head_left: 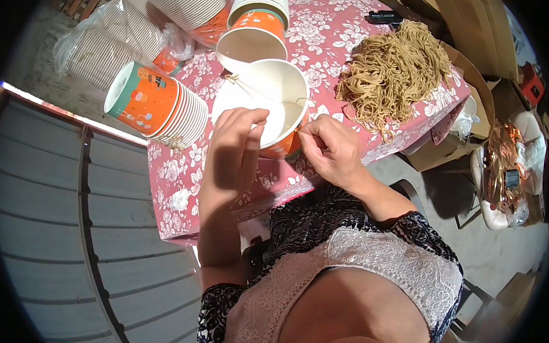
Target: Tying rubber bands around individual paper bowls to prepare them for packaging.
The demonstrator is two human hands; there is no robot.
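A paper bucket (293, 81) with a white inside and an orange outside lies tilted on the table in front of me, its mouth facing up at me. My left hand (234, 137) is bent over its lower left rim, fingers curled at the opening; their grip is partly hidden. At the rim's right side my right hand (330, 143) pinches a thin tan cord between thumb and forefinger. A tan cord (234, 79) also shows at the bucket's upper left edge, and a strand crosses the opening.
A heap of tan cords (399, 73) lies right of the bucket on the floral tablecloth (315, 31). Nested orange paper buckets (156, 104) lie at left, and more buckets (255, 25) stand behind. Bagged stacks (97, 56) fill the far left. Cardboard boxes (471, 87) stand at right.
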